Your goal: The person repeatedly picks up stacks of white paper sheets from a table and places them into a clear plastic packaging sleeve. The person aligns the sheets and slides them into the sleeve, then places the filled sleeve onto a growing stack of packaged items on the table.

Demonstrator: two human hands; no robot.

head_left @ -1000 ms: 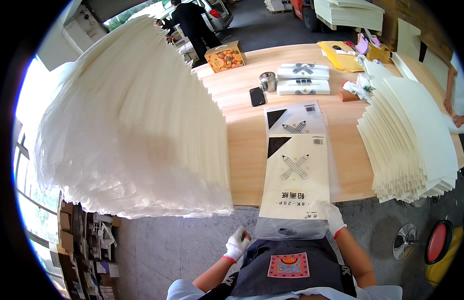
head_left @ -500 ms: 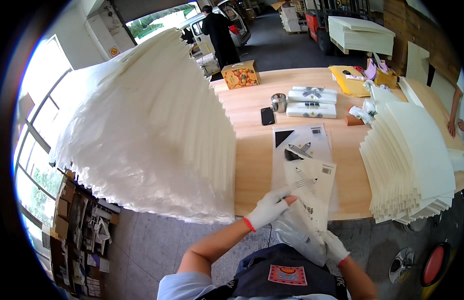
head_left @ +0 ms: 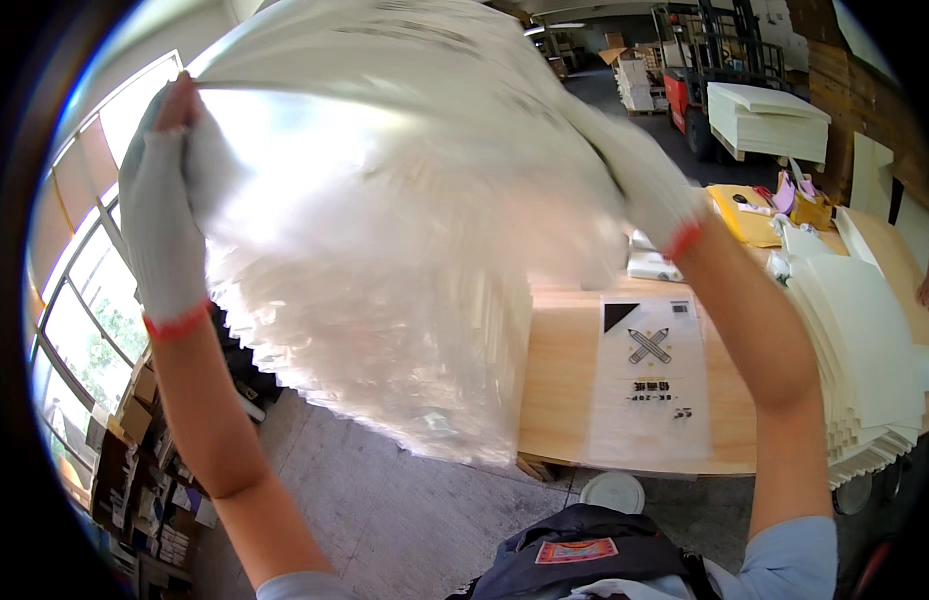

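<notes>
Both my arms are raised over a tall stack of white sheets in clear plastic bags (head_left: 404,350) on the left side. My left hand (head_left: 169,200), in a white glove with a red cuff, pinches the left edge of a printed clear plastic bag (head_left: 404,45) between bare fingertips. At the bag's right edge is my right hand (head_left: 649,180), gloved the same way and blurred; its fingers are partly hidden. The bag spreads above the stack, and motion smears its print. A flat printed plastic bag (head_left: 648,400) lies on the wooden table below my right forearm.
Fanned white sheets (head_left: 854,340) stand on the table (head_left: 554,380) at the right. Behind them are a yellow envelope (head_left: 744,215) and small items. A red forklift (head_left: 689,110) and a pallet of white boards (head_left: 769,125) are farther back. A person's hand (head_left: 926,295) shows at the right edge.
My hands have gone from the table's front edge up and apart, carrying the printed bag over the left stack. My view has turned left, and the bag now hides the person at the van.
</notes>
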